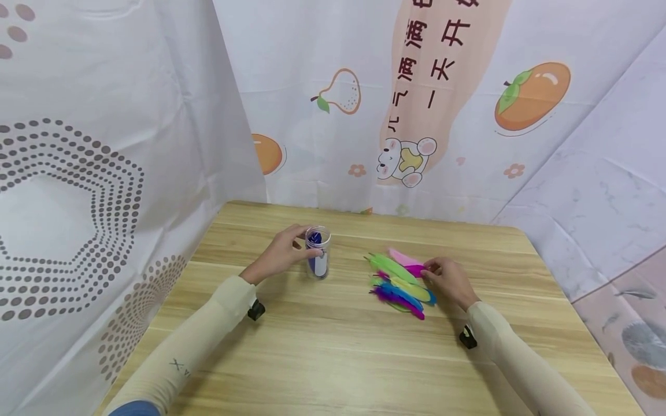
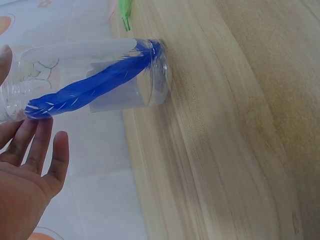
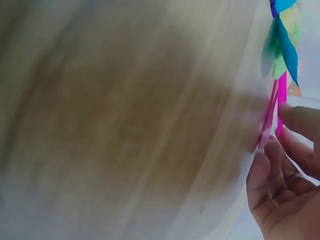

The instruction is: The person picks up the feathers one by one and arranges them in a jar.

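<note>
A clear plastic jar (image 1: 321,266) stands upright on the table with a dark blue feather (image 2: 90,87) leaning inside it. Near its rim, my left hand (image 1: 285,249) grips the jar between thumb and fingers. Right of it lies a loose pile of coloured feathers (image 1: 399,283) in green, yellow, blue, purple and pink. At the pile's right side my right hand (image 1: 451,280) pinches the tip of a magenta feather (image 3: 282,100) between thumb and index finger. A paler pink feather (image 3: 268,120) lies close by that hand's other fingers.
Both hands work over a wood-grain table (image 1: 312,358). White printed cloth (image 1: 322,156) hangs behind its far edge, with more cloth at the left and right. A black wrist device (image 1: 256,310) shows under the left sleeve, and another (image 1: 467,337) under the right.
</note>
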Demonstrator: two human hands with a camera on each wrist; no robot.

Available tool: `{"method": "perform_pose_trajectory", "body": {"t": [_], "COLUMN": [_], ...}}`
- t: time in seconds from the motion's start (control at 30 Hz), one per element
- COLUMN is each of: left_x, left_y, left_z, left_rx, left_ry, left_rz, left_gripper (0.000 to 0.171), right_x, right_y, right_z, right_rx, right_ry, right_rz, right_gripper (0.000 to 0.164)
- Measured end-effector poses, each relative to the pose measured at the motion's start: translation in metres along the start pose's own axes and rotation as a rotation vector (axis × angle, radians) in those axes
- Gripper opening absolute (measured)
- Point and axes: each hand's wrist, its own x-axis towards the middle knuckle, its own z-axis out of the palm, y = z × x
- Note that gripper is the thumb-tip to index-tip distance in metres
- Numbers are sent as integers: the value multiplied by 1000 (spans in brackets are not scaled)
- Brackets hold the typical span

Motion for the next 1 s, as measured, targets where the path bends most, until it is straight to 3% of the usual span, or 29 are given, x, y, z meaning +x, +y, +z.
{"method": "perform_pose_trajectory", "body": {"t": [0.17,0.6,0.7,0.8,1.0], "left_x": [0,-1,-1,-2,-2], "left_y": [0,0,0,0,0], "left_z": [0,0,0,0,0], "left_rx": [2,0,3,5,-1], "left_ry": [1,2,4,5,4], "left_rz": [-7,-7,-8,-9,4], "left_gripper": [68,68,68,68,68], "right_x": [-1,-3,-3,-2,-1], "right_y": [-1,2,2,1,-2], "right_z": [-2,-7,-9,-11,-14], "right_rx": [-15,31,46,38,-26], "right_ry": [-14,23,19,2,26], "right_rz": [-11,-27,-39,-63,-108], "right_gripper": [8,5,11,17,11]}}
